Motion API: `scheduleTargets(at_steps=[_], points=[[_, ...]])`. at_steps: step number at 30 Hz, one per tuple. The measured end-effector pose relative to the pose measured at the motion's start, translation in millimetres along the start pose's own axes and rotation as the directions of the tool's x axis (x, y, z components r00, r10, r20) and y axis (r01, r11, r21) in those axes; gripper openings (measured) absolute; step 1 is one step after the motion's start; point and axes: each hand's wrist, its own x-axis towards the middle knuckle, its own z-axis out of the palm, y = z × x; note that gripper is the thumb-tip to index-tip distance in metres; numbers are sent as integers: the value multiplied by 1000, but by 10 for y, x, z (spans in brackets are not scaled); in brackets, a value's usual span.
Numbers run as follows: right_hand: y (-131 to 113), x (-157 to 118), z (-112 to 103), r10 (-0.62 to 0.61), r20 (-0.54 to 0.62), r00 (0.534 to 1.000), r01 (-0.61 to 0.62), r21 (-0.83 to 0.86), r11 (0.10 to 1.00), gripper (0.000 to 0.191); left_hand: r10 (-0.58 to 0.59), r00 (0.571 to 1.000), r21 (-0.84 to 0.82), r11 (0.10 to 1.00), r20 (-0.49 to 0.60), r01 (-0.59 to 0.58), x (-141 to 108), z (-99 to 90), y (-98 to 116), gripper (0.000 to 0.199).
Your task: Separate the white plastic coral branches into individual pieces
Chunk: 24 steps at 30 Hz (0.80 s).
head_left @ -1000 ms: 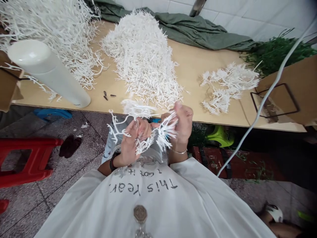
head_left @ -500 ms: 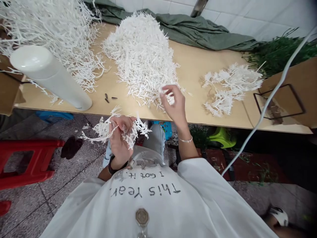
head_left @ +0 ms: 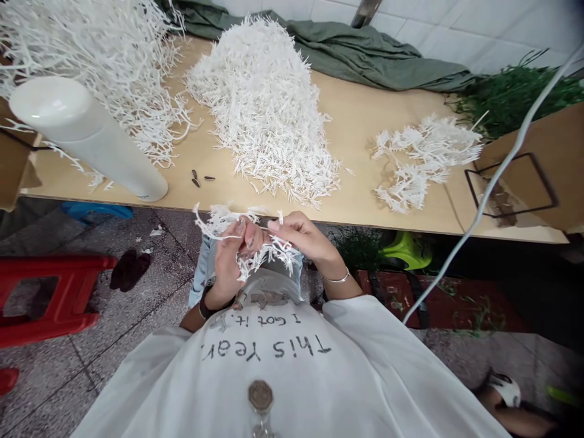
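Above my lap, my left hand point(head_left: 229, 257) is closed around a bunch of white, finely branched plastic-looking sprigs point(head_left: 217, 221). Strands stick out on both sides of its fist. My right hand point(head_left: 308, 238) is right beside it, thumb and fingers pinched on the tips of a white sprig point(head_left: 285, 254) at the bunch's right end. Exactly where the fingertips grip is partly hidden. On the table point(head_left: 356, 210) in front lies a large heap of short white sprig pieces point(head_left: 269, 109).
Longer white branches point(head_left: 104, 67) are piled at the back left, behind a white bottle point(head_left: 91, 140). Several dark seeds point(head_left: 195, 177) lie near the table edge. A smaller white cluster point(head_left: 424, 158) sits right. A pale cable point(head_left: 483, 210) crosses the right side; a red stool point(head_left: 50, 261) stands left.
My right hand has come back from the heap's front edge, toward me, to meet the left hand and pinch the bunch. The left hand has shifted slightly right, still holding the sprigs.
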Motion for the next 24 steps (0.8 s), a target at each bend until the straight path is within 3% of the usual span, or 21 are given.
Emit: scheduleTargets(at_steps=[3, 6, 8, 10, 12, 14, 16, 17, 18, 19, 20, 21, 22, 24], points=[[24, -61, 42, -1, -165, 986, 13, 70, 997, 57, -87, 996, -62, 994, 22, 88, -24, 38, 27, 37], [-14, -70, 138, 3, -235, 972, 12, 59, 998, 61, -101, 995, -59, 993, 18, 101, -60, 77, 28, 40], [-74, -64, 126, -115, -283, 952, 109, -38, 993, 59, -69, 997, -45, 997, 17, 69, -81, 80, 29, 40], [-166, -80, -41, -324, -355, 877, 273, -187, 944, 54, 15, 999, -23, 1000, 44, -14, -102, 53, 52, 40], [-282, -126, -366, -533, -457, 712, 436, -308, 846, 50, 162, 986, 3, 987, 33, -163, -125, 6, 102, 42], [-378, -169, -741, -634, -621, 460, 527, -384, 758, 48, 287, 957, 39, 958, -38, -285, -144, -32, 158, 43], [-394, -146, -1024, -619, -760, 196, 475, -479, 738, 45, 313, 945, 64, 949, -100, -307, -145, -38, 189, 41], [-360, -97, -1105, -599, -787, 147, 375, -516, 770, 43, 301, 948, 68, 953, -106, -295, -136, -30, 189, 41], [-299, -24, -1145, -590, -787, 182, 235, -548, 803, 40, 292, 952, 67, 956, -96, -287, -120, -16, 178, 40], [-216, 63, -1150, -577, -765, 287, 73, -583, 810, 36, 292, 953, 61, 956, -85, -288, -98, -1, 159, 40], [-121, 155, -1129, -542, -717, 438, -77, -630, 772, 33, 293, 953, 55, 956, -77, -289, -72, 13, 136, 40], [-27, 239, -1089, -493, -669, 556, -188, -679, 710, 33, 298, 952, 51, 954, -72, -295, -44, 24, 111, 41], [54, 305, -1034, -442, -623, 645, -249, -719, 649, 35, 304, 950, 48, 952, -67, -301, -16, 32, 88, 41], [146, 357, -888, -405, -568, 716, -223, -736, 639, 34, 310, 948, 49, 950, -66, -307, 34, 39, 50, 40]])
